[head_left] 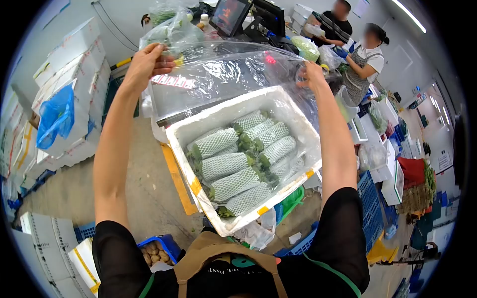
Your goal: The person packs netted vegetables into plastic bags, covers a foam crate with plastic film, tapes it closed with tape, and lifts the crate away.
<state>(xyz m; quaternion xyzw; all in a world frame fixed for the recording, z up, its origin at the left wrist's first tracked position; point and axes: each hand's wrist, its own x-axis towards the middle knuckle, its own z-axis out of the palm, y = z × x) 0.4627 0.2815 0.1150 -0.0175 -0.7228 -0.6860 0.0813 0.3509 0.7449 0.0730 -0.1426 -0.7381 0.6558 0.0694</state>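
Clear plastic film point(233, 62), perhaps a bag or liner, stretches between my two raised hands beyond a white foam box point(180, 144). My left hand point(151, 64) grips its left edge, fingers bent. At the upper right, my right hand point(311, 75) pinches the other end. Inside the box lie several long vegetables in white foam net sleeves point(226, 166), with green stem ends showing; their kind is hidden by the netting. Film also lines the box's right inner wall. Neither hand touches the box.
Behind the film stand a monitor point(229, 17) and bagged greens point(171, 32). Stacked white boxes point(74, 64) rise on the left. A blue crate of potatoes point(156, 253) sits below. Two people work at the upper right, near a blue crate point(370, 211).
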